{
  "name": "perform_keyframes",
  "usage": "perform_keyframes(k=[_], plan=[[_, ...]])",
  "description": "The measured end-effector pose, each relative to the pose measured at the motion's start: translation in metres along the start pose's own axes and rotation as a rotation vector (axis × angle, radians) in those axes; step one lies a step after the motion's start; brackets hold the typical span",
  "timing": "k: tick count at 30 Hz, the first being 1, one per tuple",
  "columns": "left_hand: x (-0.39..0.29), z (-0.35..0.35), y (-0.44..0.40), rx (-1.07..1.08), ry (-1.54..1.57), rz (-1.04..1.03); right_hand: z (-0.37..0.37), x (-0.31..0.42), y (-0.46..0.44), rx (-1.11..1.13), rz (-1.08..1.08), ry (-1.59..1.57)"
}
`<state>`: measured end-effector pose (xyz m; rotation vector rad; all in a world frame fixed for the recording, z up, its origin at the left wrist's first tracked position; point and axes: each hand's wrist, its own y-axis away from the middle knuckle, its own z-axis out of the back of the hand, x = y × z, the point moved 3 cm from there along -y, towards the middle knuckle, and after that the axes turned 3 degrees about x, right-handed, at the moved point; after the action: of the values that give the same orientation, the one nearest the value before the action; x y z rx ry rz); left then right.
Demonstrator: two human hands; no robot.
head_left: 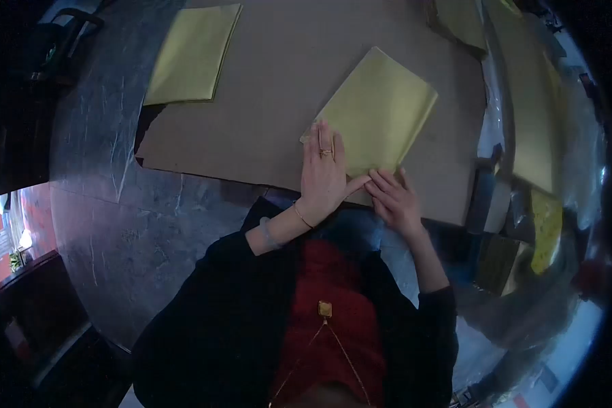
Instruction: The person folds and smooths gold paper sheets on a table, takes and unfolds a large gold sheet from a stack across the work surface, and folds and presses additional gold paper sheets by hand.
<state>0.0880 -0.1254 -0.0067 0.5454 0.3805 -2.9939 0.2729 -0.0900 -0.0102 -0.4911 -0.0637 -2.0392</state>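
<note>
A yellow, flat paper piece (pixel 381 109), like a folded sheet or envelope, lies at an angle on a brown cardboard sheet (pixel 265 129). My left hand (pixel 324 166) rests flat on its lower left part, fingers stretched out, with a ring on one finger. The left thumb reaches across to the fingertips of my right hand (pixel 396 200). That hand is bent over the paper's lower corner, its fingers close together on the edge. What lies beneath the right fingers is hidden.
A neat stack of yellow paper (pixel 194 54) lies at the cardboard's upper left. More yellow paper (pixel 530 115) runs along the right side, near a dark block (pixel 481 197) and a small cardboard box (pixel 500 264). The grey tabletop (pixel 136 211) shows scratches.
</note>
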Motion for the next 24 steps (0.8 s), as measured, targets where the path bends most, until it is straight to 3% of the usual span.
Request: perform_keyframes(k=[24], plan=[[-0.0077,-0.0059,-0.0004,0.099,-0.063,0.090,0.0031,0.0009,-0.0031,-0.030,-0.065,-0.116]])
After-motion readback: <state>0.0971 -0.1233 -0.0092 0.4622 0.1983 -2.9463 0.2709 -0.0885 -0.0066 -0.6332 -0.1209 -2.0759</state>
